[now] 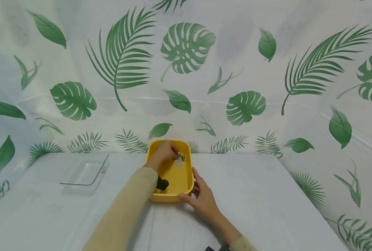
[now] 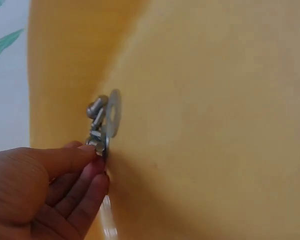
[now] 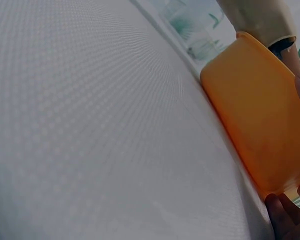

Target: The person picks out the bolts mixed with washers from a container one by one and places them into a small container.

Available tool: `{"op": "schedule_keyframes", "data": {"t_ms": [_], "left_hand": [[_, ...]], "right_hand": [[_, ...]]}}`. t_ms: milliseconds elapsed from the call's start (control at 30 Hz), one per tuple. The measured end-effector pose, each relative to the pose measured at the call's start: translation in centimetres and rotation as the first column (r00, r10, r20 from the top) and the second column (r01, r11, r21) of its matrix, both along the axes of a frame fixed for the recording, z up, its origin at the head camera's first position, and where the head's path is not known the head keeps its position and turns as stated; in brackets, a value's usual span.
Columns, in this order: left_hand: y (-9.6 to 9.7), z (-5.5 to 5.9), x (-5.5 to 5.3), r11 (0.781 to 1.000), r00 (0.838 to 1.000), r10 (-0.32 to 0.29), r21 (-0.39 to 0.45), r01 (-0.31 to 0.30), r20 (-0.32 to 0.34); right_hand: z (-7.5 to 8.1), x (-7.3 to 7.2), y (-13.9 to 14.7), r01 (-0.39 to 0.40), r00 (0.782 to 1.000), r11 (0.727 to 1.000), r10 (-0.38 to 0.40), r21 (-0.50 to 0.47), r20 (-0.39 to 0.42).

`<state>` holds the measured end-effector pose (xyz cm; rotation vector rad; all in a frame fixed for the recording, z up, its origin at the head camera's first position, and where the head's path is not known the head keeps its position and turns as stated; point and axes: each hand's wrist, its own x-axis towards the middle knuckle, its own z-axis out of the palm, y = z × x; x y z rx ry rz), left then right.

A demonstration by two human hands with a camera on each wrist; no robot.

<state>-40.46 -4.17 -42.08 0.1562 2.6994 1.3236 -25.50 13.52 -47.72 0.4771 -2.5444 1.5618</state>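
A yellow tray (image 1: 172,198) stands at the far edge of the table, in the middle of the head view. My left hand (image 1: 164,153) reaches into its far end. In the left wrist view, the thumb and fingers pinch a small metal bolt (image 2: 96,145) at the lower end of a little pile. Several other metal bolts (image 2: 96,106) lie close by, beside a flat washer (image 2: 114,114). My right hand (image 1: 203,198) grips the tray's near right corner, thumb on the rim and fingers along the outer side. The right wrist view shows the tray's outer wall (image 3: 255,110) and fingertips low against it.
A clear glass-like container (image 1: 85,176) stands on the left of the white table (image 1: 252,202). A leaf-printed cloth (image 1: 198,101) hangs right behind the table. The black wrist camera (image 1: 162,183) on the left arm hangs over the tray.
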Motion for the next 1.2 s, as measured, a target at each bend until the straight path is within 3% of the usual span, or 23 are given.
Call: {"op": "schedule_keyframes", "data": {"t_ms": [300,500,733,867,1067,1200], "left_hand": [[0.73,-0.4,-0.52,0.999,1.0,0.007,-0.043,-0.007,0.007],[0.86,-0.09,-0.2,0.994,0.999,-0.041,-0.1,0.04,-0.01],[0.73,-0.16,-0.43,0.986,0.999,-0.037,-0.163,0.034,-0.015],[0.75,-0.29,-0.71,0.98,0.997,-0.068,-0.193,0.057,-0.048],[0.75,-0.59,-0.96,0.973,0.997,-0.079,-0.216,0.079,0.008],[0.72,-0.35,-0.72,0.975,0.996,-0.088,-0.205,0.083,-0.015]], "right_hand": [[-0.06,0.18,0.05,-0.016,0.999,1.0,0.015,-0.009,-0.028],[-0.22,0.08,0.08,-0.007,1.0,1.0,0.007,-0.01,-0.004],[-0.07,-0.01,0.02,-0.004,1.0,1.0,0.004,0.003,0.0],[-0.03,-0.05,-0.01,0.0,1.0,1.0,0.0,0.009,-0.001],[-0.03,0.09,-0.08,-0.004,1.0,1.0,0.004,-0.004,0.001],[0.02,0.09,-0.02,-0.011,1.0,1.0,0.011,-0.009,0.001]]}}
